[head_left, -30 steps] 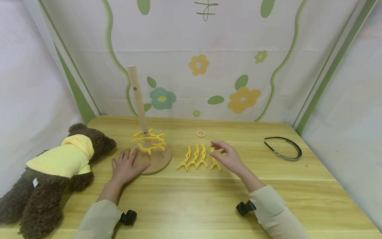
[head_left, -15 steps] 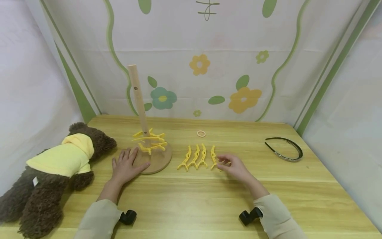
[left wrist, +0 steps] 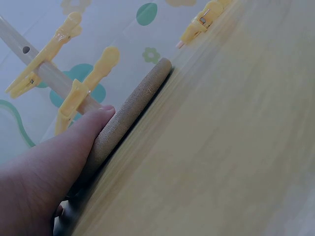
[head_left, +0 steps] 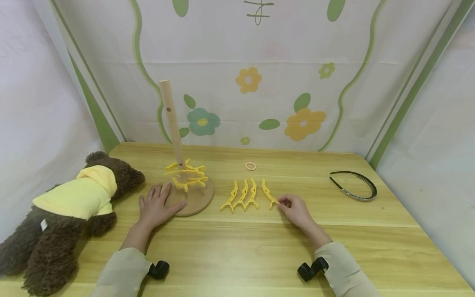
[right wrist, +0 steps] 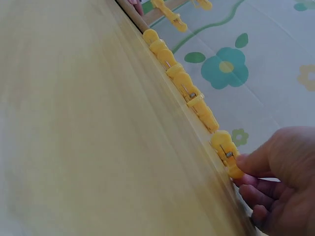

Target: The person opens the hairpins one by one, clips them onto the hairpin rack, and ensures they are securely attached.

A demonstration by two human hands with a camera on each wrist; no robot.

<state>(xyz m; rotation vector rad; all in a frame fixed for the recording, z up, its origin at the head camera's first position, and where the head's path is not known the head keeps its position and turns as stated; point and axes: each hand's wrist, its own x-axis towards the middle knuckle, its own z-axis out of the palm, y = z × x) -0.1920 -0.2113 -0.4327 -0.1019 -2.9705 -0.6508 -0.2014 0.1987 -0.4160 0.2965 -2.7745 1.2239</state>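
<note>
My right hand [head_left: 298, 211] pinches the near end of a yellow hair clip [head_left: 268, 193] between thumb and fingers; the clip lies on the table. In the right wrist view this clip [right wrist: 225, 147] shows a metal spring, with the thumb right at its handle. Left of it, three matching yellow hair clips [head_left: 244, 196] lie side by side. My left hand [head_left: 156, 208] rests on the round wooden base [head_left: 202, 200] of an upright post [head_left: 171, 123], fingers spread. More yellow clips [head_left: 189, 181] are fastened low on that post, seen closer in the left wrist view.
A brown teddy bear [head_left: 70, 206] in a yellow hooded top lies at the left. A small pale ring [head_left: 250, 166] sits behind the loose clips. To the right lies a black headband [head_left: 354, 185]. A white curtain with printed flowers [head_left: 248, 80] hangs behind the table.
My right hand has come down from above the rightmost clip to its near end and pinches it. That clip has turned, its near end swinging right. The left hand stays put.
</note>
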